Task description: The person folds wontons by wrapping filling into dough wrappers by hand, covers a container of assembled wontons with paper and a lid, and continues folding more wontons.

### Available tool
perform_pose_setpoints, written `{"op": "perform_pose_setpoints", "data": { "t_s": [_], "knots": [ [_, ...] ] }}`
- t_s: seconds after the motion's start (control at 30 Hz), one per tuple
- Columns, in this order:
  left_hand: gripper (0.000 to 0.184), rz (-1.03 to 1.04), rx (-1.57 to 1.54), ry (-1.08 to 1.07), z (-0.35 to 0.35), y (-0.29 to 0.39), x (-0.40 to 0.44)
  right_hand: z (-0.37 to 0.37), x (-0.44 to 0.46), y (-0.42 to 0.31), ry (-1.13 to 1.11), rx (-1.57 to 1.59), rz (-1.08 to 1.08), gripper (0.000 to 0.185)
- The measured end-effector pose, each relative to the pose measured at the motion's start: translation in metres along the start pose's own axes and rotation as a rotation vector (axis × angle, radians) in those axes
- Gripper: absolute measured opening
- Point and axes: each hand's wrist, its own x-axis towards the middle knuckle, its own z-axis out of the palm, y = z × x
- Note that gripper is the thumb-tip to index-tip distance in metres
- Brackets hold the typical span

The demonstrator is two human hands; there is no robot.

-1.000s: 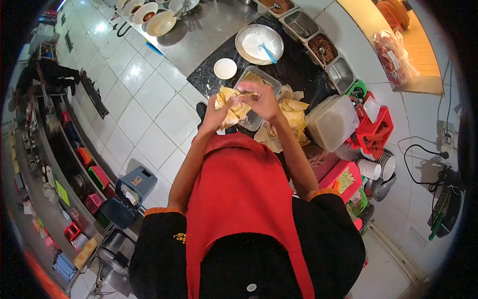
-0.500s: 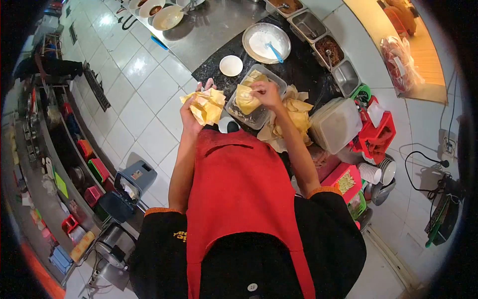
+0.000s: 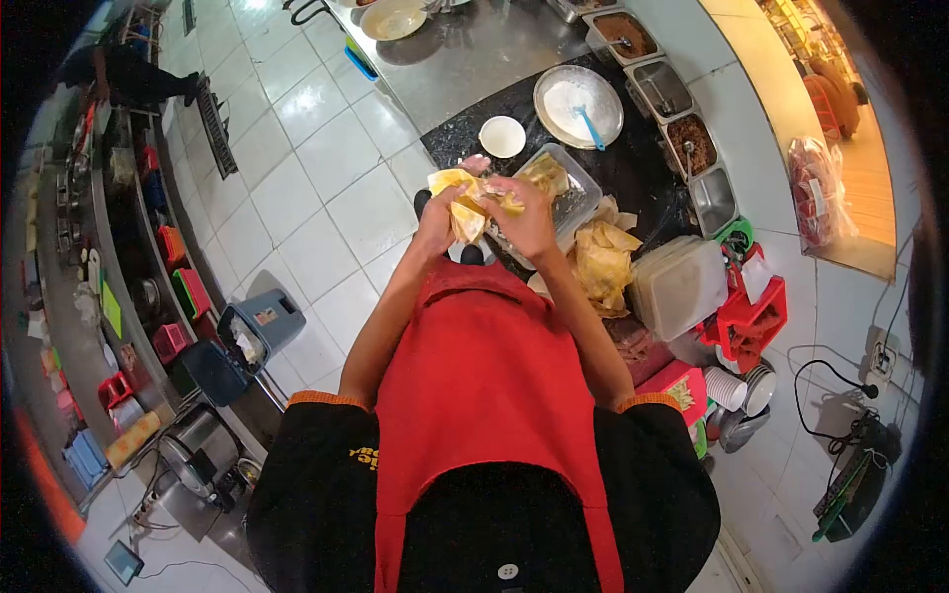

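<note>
Thin yellow wrapper sheets [image 3: 467,219], folded and crumpled, are held between both hands in front of the red apron. My left hand [image 3: 435,225] is closed around them from the left and below. From the right, my right hand [image 3: 526,215] pinches the same sheets, its fingers partly hidden. Just beyond my right hand, a clear plastic container [image 3: 585,201] holds more yellow sheets [image 3: 546,176]. A small white bowl [image 3: 502,136] stands behind the hands on the black counter.
A metal bowl of white powder or paste [image 3: 565,91] holds a blue spoon [image 3: 591,128]. Metal trays [image 3: 692,143] line the wall. Yellow sheets in wrapping [image 3: 605,259] and a stacked plastic tub [image 3: 680,272] stand at right. A person [image 3: 129,79] is far left.
My right hand has come left from the container with a yellow sheet to meet my left hand. My left hand has shifted right. The view has also shifted.
</note>
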Motion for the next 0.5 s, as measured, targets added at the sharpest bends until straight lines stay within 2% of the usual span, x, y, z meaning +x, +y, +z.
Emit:
{"op": "perform_pose_setpoints", "data": {
  "t_s": [0.1, 0.17, 0.3, 0.37, 0.4, 0.47, 0.5],
  "knots": [
    [0.048, 0.072, 0.049, 0.071, 0.002, -0.004, 0.004, 0.009, -0.005, -0.007, 0.040, -0.081, -0.032, 0.030],
    [0.044, 0.121, 0.049, 0.095, 0.002, -0.007, 0.003, 0.015, -0.009, -0.008, 0.145, -0.130, -0.031, 0.031],
    [0.038, 0.077, -0.098, 0.140, 0.005, -0.006, 0.000, 0.006, -0.004, -0.018, 0.085, -0.065, -0.027, 0.033],
    [0.033, -0.016, 0.412, 0.180, 0.010, 0.004, -0.013, -0.001, 0.000, -0.031, 0.107, 0.315, 0.235, 0.032],
    [0.031, 0.007, 0.534, 0.282, -0.003, -0.002, -0.009, -0.009, 0.004, -0.034, 0.109, 0.314, 0.234, 0.032],
    [0.031, 0.014, 0.621, 0.281, 0.003, 0.003, -0.009, -0.027, 0.009, -0.033, -0.089, 0.291, 0.220, 0.033],
    [0.031, 0.022, 0.707, 0.283, 0.006, 0.006, -0.009, -0.030, 0.009, -0.030, -0.089, 0.291, 0.220, 0.033]
  ]
}}
